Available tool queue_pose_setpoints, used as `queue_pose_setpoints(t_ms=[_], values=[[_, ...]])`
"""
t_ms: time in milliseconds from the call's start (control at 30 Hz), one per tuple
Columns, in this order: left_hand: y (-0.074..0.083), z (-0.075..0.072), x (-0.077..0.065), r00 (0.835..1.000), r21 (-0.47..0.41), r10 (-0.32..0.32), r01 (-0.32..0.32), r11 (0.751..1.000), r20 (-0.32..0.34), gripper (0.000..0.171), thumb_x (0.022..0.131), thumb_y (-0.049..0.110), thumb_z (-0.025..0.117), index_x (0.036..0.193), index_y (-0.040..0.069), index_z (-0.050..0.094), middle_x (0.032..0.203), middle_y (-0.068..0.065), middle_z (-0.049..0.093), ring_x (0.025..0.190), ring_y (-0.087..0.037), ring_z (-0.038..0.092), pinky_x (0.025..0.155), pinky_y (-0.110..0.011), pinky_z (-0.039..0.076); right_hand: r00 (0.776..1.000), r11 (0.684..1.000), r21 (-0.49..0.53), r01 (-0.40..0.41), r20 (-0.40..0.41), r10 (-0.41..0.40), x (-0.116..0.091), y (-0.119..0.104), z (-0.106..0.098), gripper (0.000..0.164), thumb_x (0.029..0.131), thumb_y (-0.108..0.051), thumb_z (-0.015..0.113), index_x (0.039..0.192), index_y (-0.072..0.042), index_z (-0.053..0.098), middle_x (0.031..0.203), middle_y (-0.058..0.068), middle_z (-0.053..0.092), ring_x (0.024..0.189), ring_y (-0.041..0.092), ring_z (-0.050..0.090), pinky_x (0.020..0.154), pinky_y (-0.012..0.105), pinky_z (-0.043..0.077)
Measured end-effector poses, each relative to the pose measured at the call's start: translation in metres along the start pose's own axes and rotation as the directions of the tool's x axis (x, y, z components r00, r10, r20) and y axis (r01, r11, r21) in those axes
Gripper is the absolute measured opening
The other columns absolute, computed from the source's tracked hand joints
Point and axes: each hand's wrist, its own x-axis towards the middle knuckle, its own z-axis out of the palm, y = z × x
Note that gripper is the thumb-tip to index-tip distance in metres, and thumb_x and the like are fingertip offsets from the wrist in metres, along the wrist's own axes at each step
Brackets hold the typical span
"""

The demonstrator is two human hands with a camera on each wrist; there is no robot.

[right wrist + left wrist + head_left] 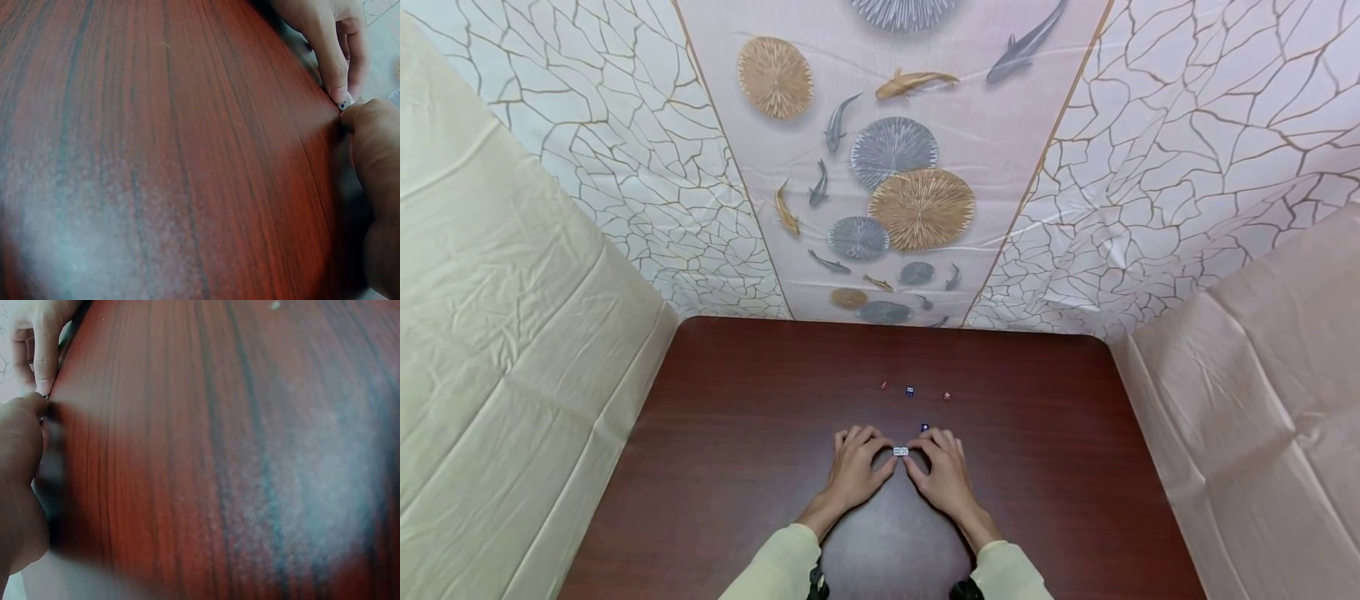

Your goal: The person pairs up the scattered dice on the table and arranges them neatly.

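Two white dice (900, 451) sit side by side, touching, between the fingertips of both hands in the head view. The left hand (854, 468) pinches the left one between thumb and index finger. From the other side, the right hand (944, 472) pinches the right one the same way. In the right wrist view, part of a white die (342, 105) shows between the thumbs; fingers hide the rest. A dark blue die (924, 427) lies just beyond the right hand's fingertips.
Farther back on the dark red wooden table (737, 383) lie a red die (883, 385), a blue die (910, 391) and another red die (947, 396). Patterned cloth (917, 125) hangs behind the table, and plain cloth (535, 350) lines its sides.
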Motion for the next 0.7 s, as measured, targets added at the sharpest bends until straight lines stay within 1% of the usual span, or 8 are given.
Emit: queue_pose_setpoints(t_ms=[233, 367, 467, 600, 700], values=[[-0.0032, 0.0050, -0.0010, 0.998, 0.015, 0.037, -0.036, 0.999, -0.057, 0.018, 0.095, 0.031, 0.093, 0.110, 0.025, 0.083, 0.108, 0.005, 0.074, 0.098, -0.018, 0.062, 0.093, -0.045, 0.038, 1.000, 1.000, 0.014, -0.017, 0.001, 0.017, 0.0005, -0.0009, -0.0003, 0.024, 0.086, -0.014, 0.099, 0.106, -0.011, 0.086, 0.108, 0.004, 0.074, 0.101, 0.025, 0.064, 0.090, 0.044, 0.046], [-0.0044, 0.0050, -0.0009, 0.999, -0.005, 0.021, -0.021, 1.000, -0.034, 0.017, 0.098, 0.032, 0.090, 0.112, 0.025, 0.083, 0.110, 0.005, 0.074, 0.100, -0.019, 0.063, 0.095, -0.046, 0.038, 0.999, 0.999, 0.016, -0.032, 0.006, 0.032, 0.0006, -0.0006, -0.0003, 0.025, 0.086, -0.015, 0.099, 0.106, -0.011, 0.086, 0.108, 0.005, 0.074, 0.100, 0.024, 0.063, 0.090, 0.044, 0.046], [-0.0050, 0.0052, -0.0014, 1.000, -0.002, 0.017, -0.017, 1.000, -0.026, 0.017, 0.099, 0.032, 0.089, 0.113, 0.026, 0.083, 0.110, 0.005, 0.074, 0.101, -0.020, 0.063, 0.096, -0.046, 0.038, 0.999, 0.999, 0.040, -0.034, 0.009, 0.034, -0.0002, 0.0008, -0.0005, 0.026, 0.085, -0.014, 0.100, 0.107, -0.009, 0.086, 0.109, 0.007, 0.075, 0.100, 0.025, 0.063, 0.090, 0.044, 0.045], [-0.0044, 0.0053, -0.0020, 0.999, 0.003, 0.023, -0.023, 1.000, -0.037, 0.018, 0.097, 0.032, 0.090, 0.112, 0.026, 0.082, 0.110, 0.006, 0.074, 0.100, -0.019, 0.062, 0.096, -0.046, 0.038, 1.000, 0.995, 0.102, -0.013, -0.009, 0.014, -0.0011, 0.0046, -0.0034, 0.029, 0.084, -0.010, 0.099, 0.109, -0.006, 0.085, 0.108, 0.009, 0.077, 0.102, 0.025, 0.066, 0.092, 0.042, 0.048], [-0.0041, 0.0059, -0.0022, 0.998, 0.000, 0.029, -0.029, 1.000, -0.054, 0.019, 0.096, 0.032, 0.092, 0.111, 0.026, 0.082, 0.109, 0.006, 0.074, 0.100, -0.018, 0.062, 0.095, -0.045, 0.039, 0.999, 0.990, 0.140, -0.001, -0.048, 0.008, -0.0012, 0.0086, -0.0086, 0.028, 0.084, -0.004, 0.098, 0.108, -0.005, 0.084, 0.107, 0.008, 0.080, 0.103, 0.025, 0.069, 0.094, 0.040, 0.051]])
